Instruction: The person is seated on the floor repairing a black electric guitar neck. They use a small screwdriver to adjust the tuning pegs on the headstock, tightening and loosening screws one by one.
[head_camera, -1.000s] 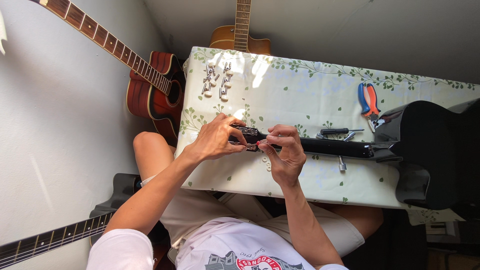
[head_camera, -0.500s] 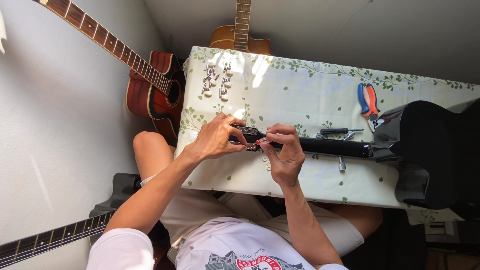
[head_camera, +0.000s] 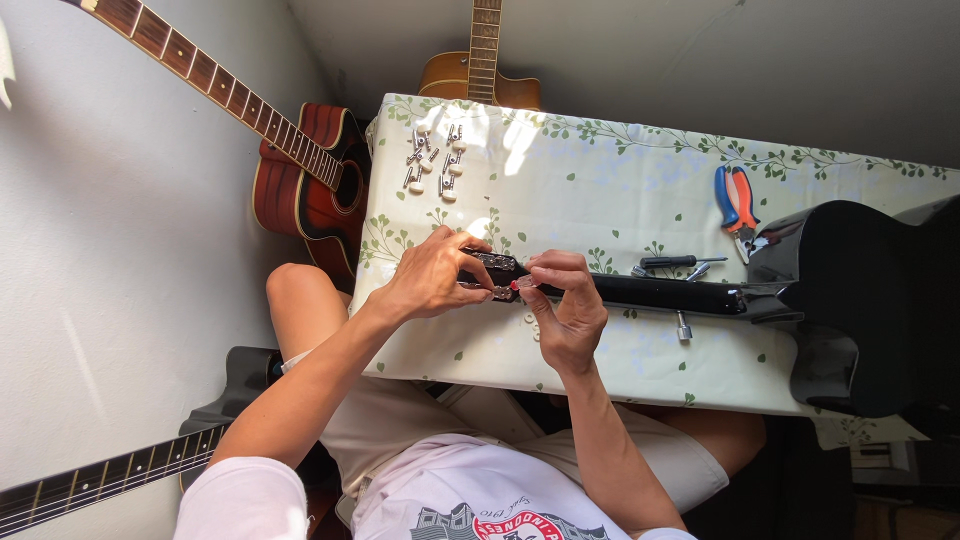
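Black guitar (head_camera: 860, 300) lies across the flowery table (head_camera: 600, 180), headstock (head_camera: 492, 275) mid-frame. Left hand (head_camera: 430, 275) is curled around the headstock from the left; right hand (head_camera: 565, 305) pinches a small part at its right edge.

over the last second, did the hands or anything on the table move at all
Almost nothing changed. The left hand grips the headstock of the black guitar as before, and the right hand keeps its fingertips at the same spot beside it. The tuning pegs, pliers and screwdriver lie where they were on the table.
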